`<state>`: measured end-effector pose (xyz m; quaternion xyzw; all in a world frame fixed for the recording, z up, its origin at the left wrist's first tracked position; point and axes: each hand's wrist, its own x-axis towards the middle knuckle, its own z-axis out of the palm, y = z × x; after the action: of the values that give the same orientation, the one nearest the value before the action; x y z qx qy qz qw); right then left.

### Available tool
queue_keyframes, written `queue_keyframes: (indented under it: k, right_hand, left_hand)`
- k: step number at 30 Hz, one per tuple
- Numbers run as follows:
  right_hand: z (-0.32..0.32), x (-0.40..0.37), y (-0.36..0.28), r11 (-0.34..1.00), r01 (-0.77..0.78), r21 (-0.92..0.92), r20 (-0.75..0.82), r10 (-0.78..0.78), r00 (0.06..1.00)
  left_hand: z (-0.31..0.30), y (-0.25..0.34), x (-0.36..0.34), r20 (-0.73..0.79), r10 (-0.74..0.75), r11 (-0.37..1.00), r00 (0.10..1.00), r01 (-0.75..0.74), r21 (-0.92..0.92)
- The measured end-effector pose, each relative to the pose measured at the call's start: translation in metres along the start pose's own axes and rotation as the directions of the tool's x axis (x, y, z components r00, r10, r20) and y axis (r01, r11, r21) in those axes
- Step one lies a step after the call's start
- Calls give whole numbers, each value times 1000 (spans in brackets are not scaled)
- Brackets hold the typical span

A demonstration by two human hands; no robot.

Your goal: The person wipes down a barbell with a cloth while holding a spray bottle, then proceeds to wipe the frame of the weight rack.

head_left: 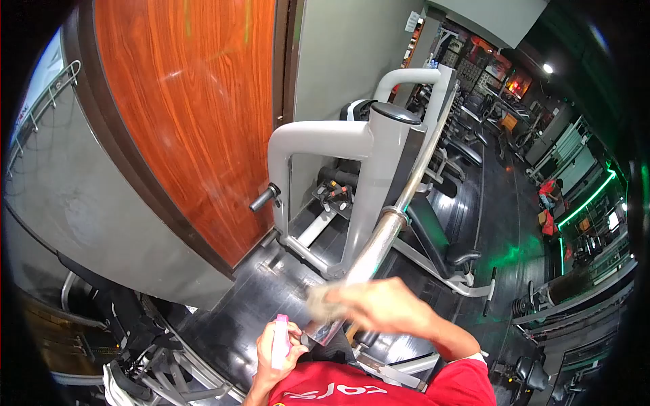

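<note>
I see a big brown wooden door (183, 122) on the person's left, with a shiny black floor (504, 230) off to the right. Next to the door stands a fat gray metal frame (325, 140). A long silver bar (379, 245) is beside it, and behind that is a black bench (430, 233).

The bar is the thing to look at. Its thick near end is right by the person's right hand (389, 308). From there its long way goes straight out, away from the red shirt (453, 386) and a little to the right. The right hand is much closer to it than the left hand (266, 348). The hand covers part of that end, so I can't tell if they touch.

By the right fingers is a grayish, clothlike thing (323, 303). It is all smeary, and so are those fingers, so I can't tell if they are pinching it.

The left hand is lower down, near the tummy. Its fingers are curled around a small pink-and-white bottle (280, 344), which stands nearly upright, pink end up.
</note>
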<state>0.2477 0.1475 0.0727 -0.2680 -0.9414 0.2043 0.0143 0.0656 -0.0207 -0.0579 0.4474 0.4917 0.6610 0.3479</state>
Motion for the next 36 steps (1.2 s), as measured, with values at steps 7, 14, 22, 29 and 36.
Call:
queue_keyframes:
  k: [7,14,22,29,36]
  right_hand:
    - [-14,7,71,932,-313,-184,-457,201,867]
    - [15,2,21,982,-138,-131,-261,100,960]
    - [-14,7,58,948,-250,-198,-384,160,909]
    - [-1,12,45,944,-285,-168,-448,184,875]
    - [-2,-5,33,1000,13,-22,-66,-14,998]
  left_hand:
    - [-5,4,2,25,10,999,1000,-11,35]
    - [-2,0,1,23,-28,999,999,27,43]
    - [-4,1,3,10,33,998,999,-33,53]
    - [-8,0,3,-4,36,998,999,-36,42]
    - [-6,4,8,8,25,1000,1000,-25,1]
